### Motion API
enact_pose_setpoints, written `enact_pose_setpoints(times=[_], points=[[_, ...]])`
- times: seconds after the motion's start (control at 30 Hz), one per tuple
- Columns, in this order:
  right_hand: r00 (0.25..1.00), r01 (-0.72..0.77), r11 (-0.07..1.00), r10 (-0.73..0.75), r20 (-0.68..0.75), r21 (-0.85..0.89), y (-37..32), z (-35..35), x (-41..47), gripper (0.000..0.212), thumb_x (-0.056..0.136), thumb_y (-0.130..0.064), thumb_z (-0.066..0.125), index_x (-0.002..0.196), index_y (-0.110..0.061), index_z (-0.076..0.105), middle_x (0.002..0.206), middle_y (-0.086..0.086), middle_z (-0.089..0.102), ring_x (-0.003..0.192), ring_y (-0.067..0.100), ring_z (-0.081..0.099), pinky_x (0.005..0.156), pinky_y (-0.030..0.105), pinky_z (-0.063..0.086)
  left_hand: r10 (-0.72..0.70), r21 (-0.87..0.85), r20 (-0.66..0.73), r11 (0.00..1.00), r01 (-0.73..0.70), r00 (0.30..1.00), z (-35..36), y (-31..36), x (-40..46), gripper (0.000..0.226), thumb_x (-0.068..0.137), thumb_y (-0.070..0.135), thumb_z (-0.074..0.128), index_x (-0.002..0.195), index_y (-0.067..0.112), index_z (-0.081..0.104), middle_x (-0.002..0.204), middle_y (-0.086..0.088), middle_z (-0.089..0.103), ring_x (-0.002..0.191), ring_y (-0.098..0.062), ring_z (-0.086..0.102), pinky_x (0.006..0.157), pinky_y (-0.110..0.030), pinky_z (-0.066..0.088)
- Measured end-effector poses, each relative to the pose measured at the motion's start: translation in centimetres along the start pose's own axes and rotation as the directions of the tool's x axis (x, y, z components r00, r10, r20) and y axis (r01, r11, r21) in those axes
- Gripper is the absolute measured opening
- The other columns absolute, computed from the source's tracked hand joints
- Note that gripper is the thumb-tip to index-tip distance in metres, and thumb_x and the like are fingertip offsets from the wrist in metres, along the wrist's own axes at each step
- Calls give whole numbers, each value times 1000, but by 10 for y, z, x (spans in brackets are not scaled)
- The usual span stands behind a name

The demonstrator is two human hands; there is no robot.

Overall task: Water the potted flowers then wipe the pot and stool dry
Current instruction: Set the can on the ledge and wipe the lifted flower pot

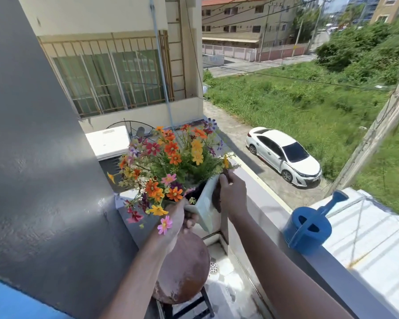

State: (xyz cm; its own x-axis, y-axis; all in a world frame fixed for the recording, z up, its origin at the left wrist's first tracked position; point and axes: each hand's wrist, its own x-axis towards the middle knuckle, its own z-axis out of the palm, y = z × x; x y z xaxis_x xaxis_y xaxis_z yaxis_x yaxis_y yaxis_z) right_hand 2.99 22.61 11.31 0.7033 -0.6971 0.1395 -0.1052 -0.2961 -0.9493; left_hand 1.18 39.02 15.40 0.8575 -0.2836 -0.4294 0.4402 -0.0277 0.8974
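Pot (205, 203) lifted off stool (184, 270), tilted. Left hand (182, 217) grips its base, right hand (232, 194) presses dark cloth (217, 196) to side, probably wiping. Can (308, 226) on ledge (332, 268), 3 o'clock.

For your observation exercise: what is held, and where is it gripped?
The flower pot: left hand under its near corner, right hand on its right side.
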Motion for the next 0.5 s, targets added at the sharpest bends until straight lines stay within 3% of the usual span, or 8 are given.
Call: enact_pose_setpoints(times=[0.07, 0.13, 0.17, 0.23, 0.33, 0.43, 0.47, 0.5], points=[[996, 88, 996, -88, 15, 20, -7, 1, -15, 20, 97, -17, 53, 79, -11, 61, 76, 11, 56, 70, 21, 50, 67, 29, 43, 10, -30, -5, 1000, -11, 1000, 2, 4, 2, 37, 96, 19, 39, 66, 4, 54, 52, -10, 57, 33, -10, 37, 35, -20, 23], [981, 187, 981, -189, 48, 51, -14, 2, -35, 21, 99, -15, 54, 113, -13, 70, 90, 2, 58, 80, 11, 52, 71, 8, 38, 25, -54, -6, 998, -25, 1000, 2, 9, 5, 36, 94, 18, 38, 65, 2, 54, 52, -11, 55, 32, -9, 36, 34, -19, 23], [968, 238, 970, -242, 70, 53, -12, 3, -45, 28, 100, -15, 55, 125, -14, 67, 95, 0, 59, 85, 9, 53, 74, 6, 38, 29, -54, -16, 998, -30, 999, 1, 9, 8, 35, 94, 17, 37, 67, 2, 54, 53, -11, 55, 31, -8, 36, 33, -19, 23], [950, 293, 955, -296, 97, 52, -1, 5, -62, 35, 100, -16, 56, 134, -15, 63, 100, 0, 61, 93, 11, 57, 80, 17, 43, 39, -63, -27, 997, -41, 999, 0, 9, 11, 35, 95, 17, 37, 69, 2, 54, 55, -12, 53, 32, -8, 35, 33, -18, 23], [960, 257, 965, -260, 103, 43, 20, 10, -81, 29, 99, -19, 56, 125, -12, 66, 103, 3, 63, 95, 18, 61, 80, 30, 46, 48, -28, -10, 998, -48, 999, 3, 15, 6, 33, 95, 17, 38, 66, 7, 50, 57, -11, 48, 35, -9, 34, 37, -19, 23], [971, 216, 971, -224, 84, 97, 16, 10, -81, 21, 98, -20, 54, 111, -12, 69, 92, 2, 62, 86, 16, 60, 73, 25, 43, 29, -29, 18, 999, -29, 999, 0, -3, 11, 25, 88, 24, 50, 70, 8, 54, 65, -11, 54, 48, -15, 44, 51, -23, 29], [972, 211, 970, -221, 79, 120, 7, 8, -77, 18, 99, -18, 54, 107, -12, 69, 90, 2, 63, 82, 13, 60, 71, 22, 42, 40, -108, -34, 993, -44, 999, -15, -27, 33, 27, 83, 34, 61, 74, 8, 64, 74, -8, 65, 58, -14, 57, 63, -22, 40], [976, 195, 971, -207, 74, 137, -1, 5, -70, 15, 100, -16, 54, 99, -13, 69, 84, 2, 63, 76, 8, 58, 66, 20, 41, 41, -208, -110, 976, -63, 993, -29, -53, 59, 23, 75, 47, 68, 73, 25, 75, 82, 7, 74, 68, -3, 66, 93, -17, 43]])
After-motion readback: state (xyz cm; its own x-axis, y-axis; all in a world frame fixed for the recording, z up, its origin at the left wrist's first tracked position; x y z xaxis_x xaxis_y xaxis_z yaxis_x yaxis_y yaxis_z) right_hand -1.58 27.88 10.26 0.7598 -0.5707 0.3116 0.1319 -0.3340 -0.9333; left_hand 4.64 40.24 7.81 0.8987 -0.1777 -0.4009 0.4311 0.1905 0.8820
